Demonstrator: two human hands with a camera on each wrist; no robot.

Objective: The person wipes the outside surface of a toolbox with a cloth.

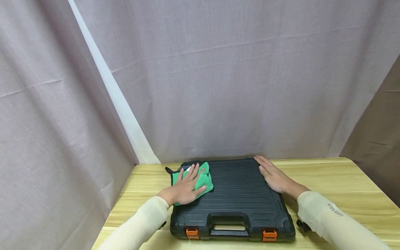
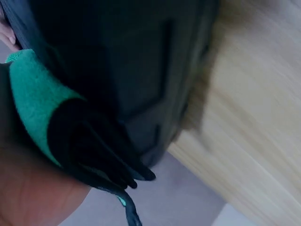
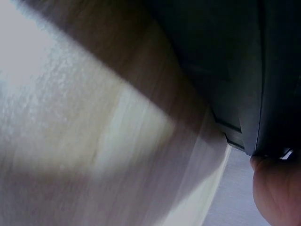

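Note:
A closed black plastic tool case (image 1: 237,194) with two orange latches (image 1: 192,233) and a front handle lies flat on a wooden table (image 1: 337,180). My left hand (image 1: 184,187) presses a green cloth (image 1: 204,180) onto the lid's far left corner with spread, straight fingers. In the left wrist view the green cloth (image 2: 35,96) with its black edging sits against the case (image 2: 131,70). My right hand (image 1: 273,175) lies flat on the lid's right edge, fingers straight. The right wrist view shows the case's side (image 3: 244,70) above the table (image 3: 94,132), with a fingertip (image 3: 275,188) at its corner.
Grey fabric curtains (image 1: 218,76) hang close behind and to the left of the table. A white strip (image 1: 118,100) runs down between two curtain panels. A brown panel (image 1: 378,139) stands at the right. A small dark object (image 1: 302,225) lies by the case's right front corner.

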